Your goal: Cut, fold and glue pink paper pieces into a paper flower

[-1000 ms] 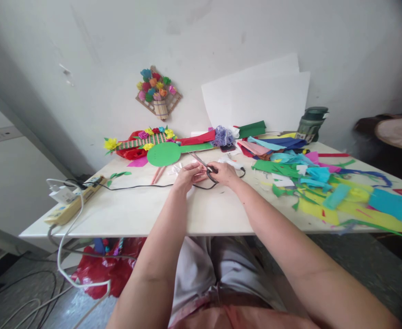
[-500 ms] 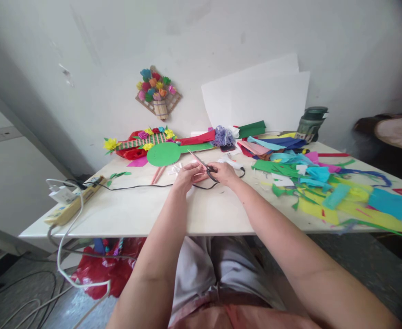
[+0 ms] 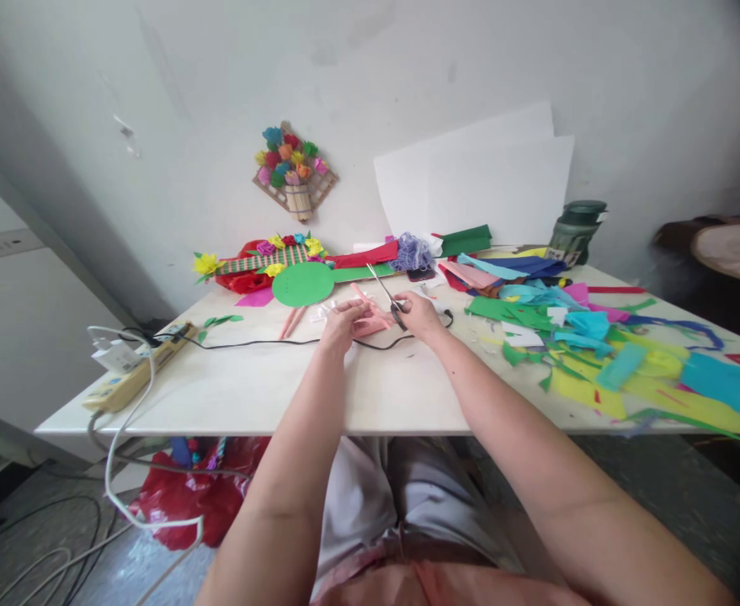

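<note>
- Head view, left hand: fingers bent and closed on pink paper, which lies between the two hands.
- Right hand: fingers wrapped around the dark handles of the scissors; blades point away from the person, clear of the left fingers.
- The hands are near each other but apart.
- Left of the left hand: two pink strips and, farther off, a power strip.
- Beyond the left hand: a green disc.
- Right of the right hand: green paper among coloured scraps.
- Beneath both hands: a white table.
</note>
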### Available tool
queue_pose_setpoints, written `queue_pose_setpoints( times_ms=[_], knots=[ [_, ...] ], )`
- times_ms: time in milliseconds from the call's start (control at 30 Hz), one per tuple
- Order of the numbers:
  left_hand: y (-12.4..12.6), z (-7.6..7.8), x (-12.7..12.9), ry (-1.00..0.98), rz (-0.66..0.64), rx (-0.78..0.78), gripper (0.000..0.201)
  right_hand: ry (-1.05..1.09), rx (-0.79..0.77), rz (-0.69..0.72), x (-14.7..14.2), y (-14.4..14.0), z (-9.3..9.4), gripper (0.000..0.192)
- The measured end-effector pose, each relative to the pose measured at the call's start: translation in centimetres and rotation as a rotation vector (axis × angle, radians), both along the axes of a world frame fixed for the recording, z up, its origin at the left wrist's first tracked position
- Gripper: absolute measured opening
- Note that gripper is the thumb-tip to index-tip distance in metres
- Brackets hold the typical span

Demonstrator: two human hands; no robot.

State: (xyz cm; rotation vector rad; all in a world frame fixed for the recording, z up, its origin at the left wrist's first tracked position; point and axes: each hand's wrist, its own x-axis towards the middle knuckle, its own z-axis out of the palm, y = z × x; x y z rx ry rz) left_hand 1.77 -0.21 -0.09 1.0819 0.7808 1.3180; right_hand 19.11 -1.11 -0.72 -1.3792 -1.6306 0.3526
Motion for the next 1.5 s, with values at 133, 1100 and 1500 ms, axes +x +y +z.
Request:
queue_pose_setpoints(
  times_ms=[133, 1100, 1500],
  knots=[
    [0.0, 0.2, 0.0, -0.045, 0.072, -0.023, 0.027, 0.008, 0.018, -0.003, 0.4, 0.6, -0.5, 0.028],
    [-0.2, 0.5, 0.1, -0.089, 0.101, -0.046, 0.022, -0.602, -0.13, -0.159, -1.4, 0.3, 1.3, 0.025],
    [0.2, 1.2, -2.2, -0.063, 0.349, 0.028, 0.026, -0.655, 0.012, -0.174, -2.7, -0.8, 2.5, 0.029]
  ],
)
